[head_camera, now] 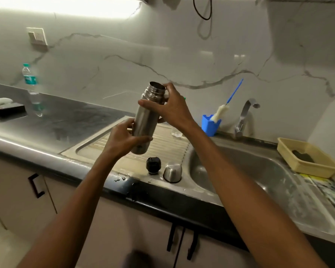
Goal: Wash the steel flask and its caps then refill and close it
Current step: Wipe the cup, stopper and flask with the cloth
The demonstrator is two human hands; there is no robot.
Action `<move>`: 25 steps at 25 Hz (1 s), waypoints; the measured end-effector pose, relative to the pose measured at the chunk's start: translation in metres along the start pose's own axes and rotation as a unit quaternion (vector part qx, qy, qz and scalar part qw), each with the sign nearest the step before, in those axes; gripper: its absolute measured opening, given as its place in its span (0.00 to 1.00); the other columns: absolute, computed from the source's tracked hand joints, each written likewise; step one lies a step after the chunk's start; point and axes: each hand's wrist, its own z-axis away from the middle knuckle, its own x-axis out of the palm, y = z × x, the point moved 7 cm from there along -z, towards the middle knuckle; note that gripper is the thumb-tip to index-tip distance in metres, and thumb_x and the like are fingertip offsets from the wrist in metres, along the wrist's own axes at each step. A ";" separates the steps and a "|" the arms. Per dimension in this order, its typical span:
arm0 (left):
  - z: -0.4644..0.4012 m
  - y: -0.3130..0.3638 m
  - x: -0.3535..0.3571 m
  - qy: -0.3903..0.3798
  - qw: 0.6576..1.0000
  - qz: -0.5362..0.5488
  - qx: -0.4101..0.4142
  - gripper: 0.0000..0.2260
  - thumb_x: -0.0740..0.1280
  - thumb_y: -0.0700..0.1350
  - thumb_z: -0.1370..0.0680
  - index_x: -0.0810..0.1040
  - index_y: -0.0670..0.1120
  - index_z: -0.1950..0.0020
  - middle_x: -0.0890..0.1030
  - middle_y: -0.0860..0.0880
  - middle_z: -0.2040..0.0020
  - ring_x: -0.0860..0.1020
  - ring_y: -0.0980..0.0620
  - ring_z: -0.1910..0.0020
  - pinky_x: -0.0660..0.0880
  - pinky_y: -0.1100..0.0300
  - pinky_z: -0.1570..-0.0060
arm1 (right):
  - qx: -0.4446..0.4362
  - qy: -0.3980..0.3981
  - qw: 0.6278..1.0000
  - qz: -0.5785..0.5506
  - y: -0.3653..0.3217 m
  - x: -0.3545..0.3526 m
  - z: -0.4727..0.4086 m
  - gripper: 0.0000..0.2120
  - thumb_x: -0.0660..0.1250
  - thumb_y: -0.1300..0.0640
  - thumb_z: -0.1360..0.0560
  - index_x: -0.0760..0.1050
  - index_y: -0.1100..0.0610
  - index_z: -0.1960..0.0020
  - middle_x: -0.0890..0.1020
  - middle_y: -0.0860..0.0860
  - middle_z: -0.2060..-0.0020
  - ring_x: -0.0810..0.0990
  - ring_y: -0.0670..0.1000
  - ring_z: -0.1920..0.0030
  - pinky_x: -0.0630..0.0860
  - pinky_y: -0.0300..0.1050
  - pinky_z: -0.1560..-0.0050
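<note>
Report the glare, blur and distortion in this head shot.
Head view: the strip light under the cabinet is blown out to white; the plastic water bottle at left is smeared by blur; the steel flask, held in both hands, stays fairly sharp, with soft highlights; the wide lens bows the counter edge and stretches the forearms.

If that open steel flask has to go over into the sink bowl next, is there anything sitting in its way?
Nothing visible blocks it. The open steel flask is held in the air by the left hand and right hand. The black inner stopper and domed steel cap stand lower down on the drainboard, and the steel sink bowl looks empty.
</note>
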 end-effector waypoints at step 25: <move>0.055 -0.059 0.013 0.080 0.992 0.003 -0.097 0.48 0.80 0.57 0.32 0.60 0.46 0.19 0.70 0.41 0.25 0.70 0.43 0.27 0.71 0.45 0.30 | 0.092 -0.095 0.991 -0.011 0.090 0.036 -0.009 0.32 0.62 0.35 0.20 0.66 0.53 0.24 0.80 0.54 0.34 0.83 0.52 0.40 0.84 0.52 0.45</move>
